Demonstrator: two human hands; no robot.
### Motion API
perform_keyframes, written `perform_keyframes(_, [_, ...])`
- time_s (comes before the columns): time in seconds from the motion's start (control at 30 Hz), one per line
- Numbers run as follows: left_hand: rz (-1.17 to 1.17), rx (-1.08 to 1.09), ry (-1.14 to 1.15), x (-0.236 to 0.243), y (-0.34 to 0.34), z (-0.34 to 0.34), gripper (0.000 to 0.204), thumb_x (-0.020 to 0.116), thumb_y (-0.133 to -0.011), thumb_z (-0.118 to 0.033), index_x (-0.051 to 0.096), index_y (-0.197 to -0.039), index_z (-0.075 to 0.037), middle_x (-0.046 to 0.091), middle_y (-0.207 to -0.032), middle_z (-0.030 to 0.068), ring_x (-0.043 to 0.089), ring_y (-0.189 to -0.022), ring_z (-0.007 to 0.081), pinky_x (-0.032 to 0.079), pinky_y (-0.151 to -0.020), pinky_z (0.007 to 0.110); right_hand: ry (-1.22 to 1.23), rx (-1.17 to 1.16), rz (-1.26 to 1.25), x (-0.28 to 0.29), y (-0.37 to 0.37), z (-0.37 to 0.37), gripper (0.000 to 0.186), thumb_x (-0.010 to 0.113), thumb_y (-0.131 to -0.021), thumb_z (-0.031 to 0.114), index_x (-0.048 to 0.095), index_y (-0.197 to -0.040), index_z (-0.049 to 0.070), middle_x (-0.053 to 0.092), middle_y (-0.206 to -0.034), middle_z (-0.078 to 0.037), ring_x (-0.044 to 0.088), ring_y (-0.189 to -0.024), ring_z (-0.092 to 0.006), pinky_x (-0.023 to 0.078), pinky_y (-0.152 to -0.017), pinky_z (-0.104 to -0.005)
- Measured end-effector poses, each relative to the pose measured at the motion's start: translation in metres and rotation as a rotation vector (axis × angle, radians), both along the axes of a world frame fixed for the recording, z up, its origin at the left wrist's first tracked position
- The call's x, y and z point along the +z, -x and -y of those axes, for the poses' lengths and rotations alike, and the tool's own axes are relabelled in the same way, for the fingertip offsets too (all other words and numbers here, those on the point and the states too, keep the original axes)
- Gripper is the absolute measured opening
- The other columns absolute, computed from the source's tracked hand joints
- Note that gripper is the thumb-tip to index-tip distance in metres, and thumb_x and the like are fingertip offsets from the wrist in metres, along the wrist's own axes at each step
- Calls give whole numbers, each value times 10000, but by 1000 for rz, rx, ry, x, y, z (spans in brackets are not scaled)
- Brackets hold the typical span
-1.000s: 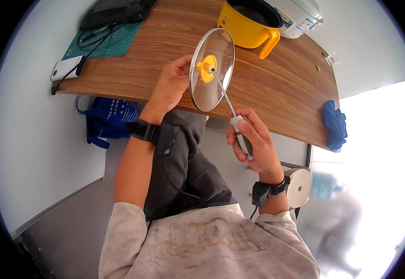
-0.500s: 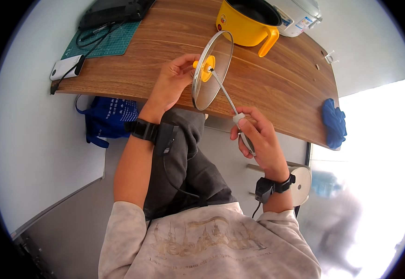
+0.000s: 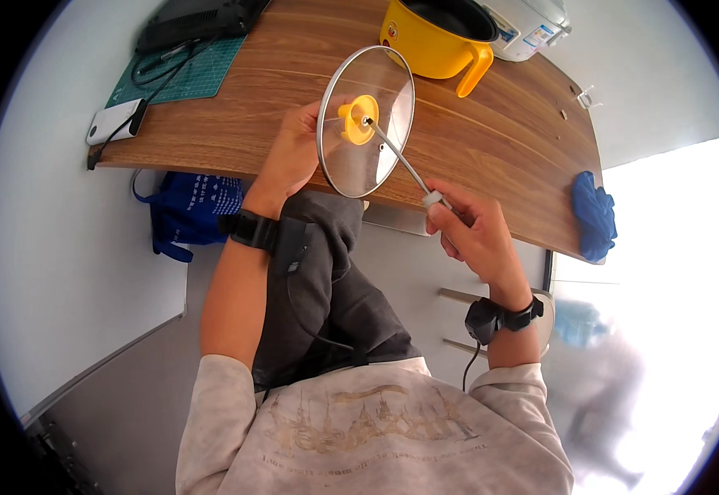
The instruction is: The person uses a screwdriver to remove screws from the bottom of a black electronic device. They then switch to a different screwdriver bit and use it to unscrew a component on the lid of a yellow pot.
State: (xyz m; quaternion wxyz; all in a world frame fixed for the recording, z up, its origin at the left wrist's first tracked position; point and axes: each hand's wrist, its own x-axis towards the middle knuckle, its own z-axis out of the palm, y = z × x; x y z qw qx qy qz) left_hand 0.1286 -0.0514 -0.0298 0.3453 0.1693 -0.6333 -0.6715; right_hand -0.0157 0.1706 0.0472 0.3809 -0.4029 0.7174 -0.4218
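Note:
A round glass pot lid with a metal rim stands on edge above the desk's front edge, its underside turned toward my right. My left hand is behind the glass, fingers at the lid's yellow knob; the glass partly covers those fingers. A screwdriver is in my right hand, its grip mostly hidden by my fingers. The screwdriver's tip meets the screw at the middle of the knob's base, its shaft slanting down to the right.
On the wooden desk a yellow pot stands at the back, beside a white appliance. A green cutting mat, black device and white power bank lie left. Blue cloth hangs at the right edge; a blue bag hangs below.
The lid has turned so more of its underside faces me. My right hand has shifted a little to the right and rotated, with the screwdriver tip still at the screw.

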Motion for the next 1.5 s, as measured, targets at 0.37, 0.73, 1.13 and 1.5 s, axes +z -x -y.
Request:
perform_keyframes(0.37, [75, -91, 42, -6, -1, 6, 440, 672, -885, 72, 605, -1311, -17, 658, -1274, 130, 628, -1184, 217, 480, -1063, 337, 94, 90, -743, 24, 16, 1, 325, 681, -885, 101, 709, -1207, 136, 715, -815, -124, 636, -668, -308, 517, -656, -356])
perform_keyframes(0.73, [15, -133, 89, 0, -2, 1, 318, 709, -940, -149, 687, -1229, -19, 732, -1088, 71, 673, -995, 142, 529, -900, 269, 227, 321, -1383, 52, 44, 9, 390, 691, -760, 35, 715, -1116, 195, 688, -953, -16, 656, -745, -246, 504, -597, -350])
perform_keyframes(1.13, [-95, -198, 13, -1, -5, 4, 312, 696, -930, -70, 662, -1236, -22, 708, -1145, 78, 648, -1077, 159, 508, -958, 279, 342, 260, -1503, 42, 43, 10, 454, 681, -770, 14, 695, -1179, 210, 656, -908, -5, 613, -744, -208, 481, -597, -332])
perform_keyframes(1.5, [52, -116, 70, -1, -3, 3, 374, 640, -919, 8, 572, -1284, -36, 638, -1224, 76, 591, -1165, 180, 468, -1017, 296, 69, -68, 287, -15, -10, -16, 379, 517, -1052, 235, 532, -1377, 41, 591, -788, -31, 441, -505, -48, 342, -439, -211])
